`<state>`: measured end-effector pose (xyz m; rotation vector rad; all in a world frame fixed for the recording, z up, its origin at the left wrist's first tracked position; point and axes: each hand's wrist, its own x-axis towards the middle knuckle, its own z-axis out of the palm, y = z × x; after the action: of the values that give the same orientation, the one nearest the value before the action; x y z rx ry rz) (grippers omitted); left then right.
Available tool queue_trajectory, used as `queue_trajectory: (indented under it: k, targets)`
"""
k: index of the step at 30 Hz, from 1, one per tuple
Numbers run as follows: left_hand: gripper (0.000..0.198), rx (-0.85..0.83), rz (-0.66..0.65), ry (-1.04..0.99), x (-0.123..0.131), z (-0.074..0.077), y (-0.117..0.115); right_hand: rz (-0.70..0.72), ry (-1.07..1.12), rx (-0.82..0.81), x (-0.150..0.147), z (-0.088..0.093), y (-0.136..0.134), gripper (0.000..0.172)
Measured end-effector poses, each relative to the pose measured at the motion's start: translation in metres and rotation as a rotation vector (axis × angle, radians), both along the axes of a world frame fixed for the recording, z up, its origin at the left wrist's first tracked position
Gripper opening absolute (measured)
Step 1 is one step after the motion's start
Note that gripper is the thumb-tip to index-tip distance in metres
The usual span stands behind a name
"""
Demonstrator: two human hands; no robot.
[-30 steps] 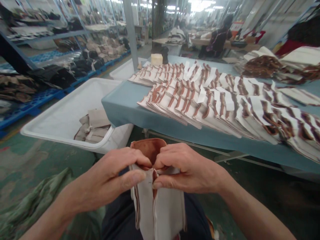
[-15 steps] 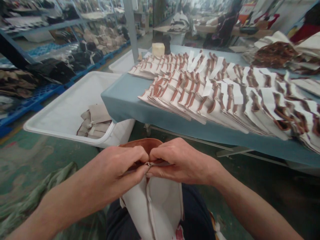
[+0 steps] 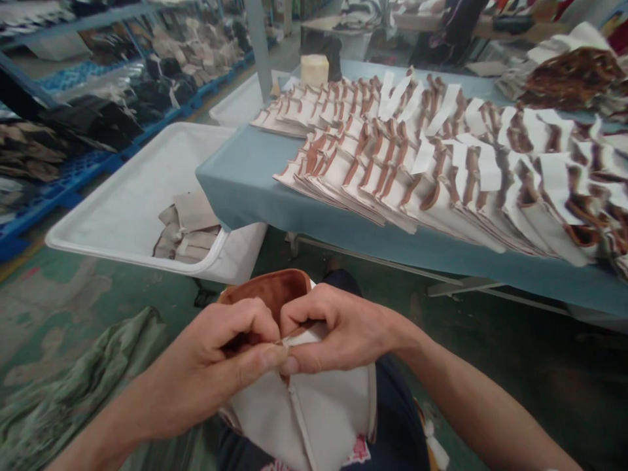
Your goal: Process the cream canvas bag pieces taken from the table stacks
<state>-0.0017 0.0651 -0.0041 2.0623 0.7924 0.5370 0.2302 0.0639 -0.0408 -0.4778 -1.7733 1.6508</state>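
Over my lap I hold a white fabric piece with a brown leather-like lining [image 3: 314, 412]. My left hand [image 3: 223, 363] and my right hand [image 3: 338, 330] both pinch its upper edge, thumbs and forefingers meeting at the centre seam. The brown lining [image 3: 269, 291] curls up behind my fingers. Both hands are closed on the piece.
A blue-covered table [image 3: 245, 190] ahead carries several overlapping rows of similar white-and-brown pieces [image 3: 441, 170]. A white bin [image 3: 122, 209] at left holds a few folded pieces. Green cloth [image 3: 63, 399] lies on the floor at left. Shelves with dark goods [image 3: 98, 118] stand behind.
The view has tilted down a little. My hands have worked the piece's top edge: the brown lining, flattened half a second ago, stands open again and more white fabric spreads below.
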Motion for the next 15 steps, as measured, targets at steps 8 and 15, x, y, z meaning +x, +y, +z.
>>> queue_trajectory:
  k: [8, 15]
  targets:
    - [0.019, 0.072, -0.143, 0.171, -0.013, 0.009, 0.015, -0.066, -0.135, 0.139, -0.007, 0.003, 0.005, 0.040]
    - [0.039, 0.685, -0.164, 0.177, -0.009, 0.011, 0.010, -0.283, -0.596, 0.502, -0.011, 0.034, -0.010, 0.030]
